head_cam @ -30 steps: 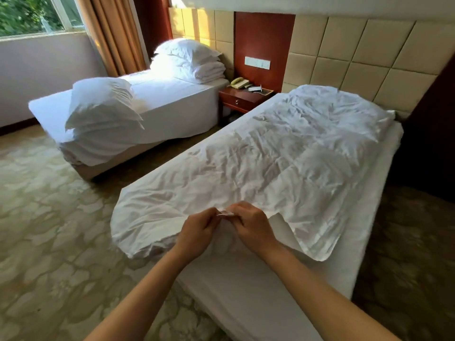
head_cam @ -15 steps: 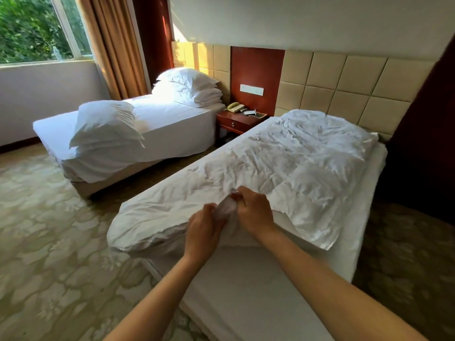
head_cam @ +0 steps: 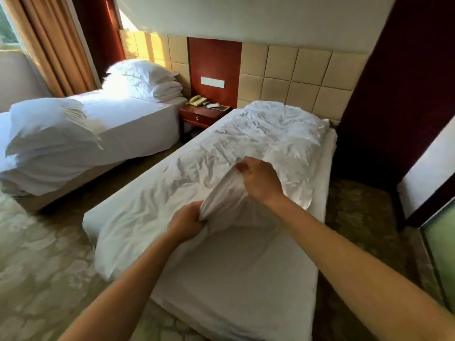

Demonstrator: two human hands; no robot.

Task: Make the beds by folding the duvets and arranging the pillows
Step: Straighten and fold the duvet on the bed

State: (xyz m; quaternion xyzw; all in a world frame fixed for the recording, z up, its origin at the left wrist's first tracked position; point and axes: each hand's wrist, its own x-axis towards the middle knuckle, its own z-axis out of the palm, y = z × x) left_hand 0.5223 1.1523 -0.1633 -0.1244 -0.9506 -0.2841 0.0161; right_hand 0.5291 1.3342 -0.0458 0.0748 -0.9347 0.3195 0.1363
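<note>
A crumpled white duvet (head_cam: 258,148) covers the upper part of the near bed (head_cam: 236,279). Its foot edge is lifted off the mattress. My left hand (head_cam: 187,223) grips that edge low down, and my right hand (head_cam: 258,179) grips it higher and farther up the bed, so the cloth stretches between them. On the far bed (head_cam: 138,121) a folded duvet (head_cam: 49,134) lies at the foot and a stack of white pillows (head_cam: 145,78) sits at the headboard.
A red-brown nightstand (head_cam: 202,116) with a telephone (head_cam: 197,100) stands between the beds. Patterned carpet (head_cam: 44,267) runs along the left of the near bed. A dark wooden panel (head_cam: 398,94) and a glass door (head_cam: 443,254) are on the right.
Both hands have lifted the duvet's foot edge and carried it up the bed, the right hand moving farther than the left. More bare mattress shows at the foot.
</note>
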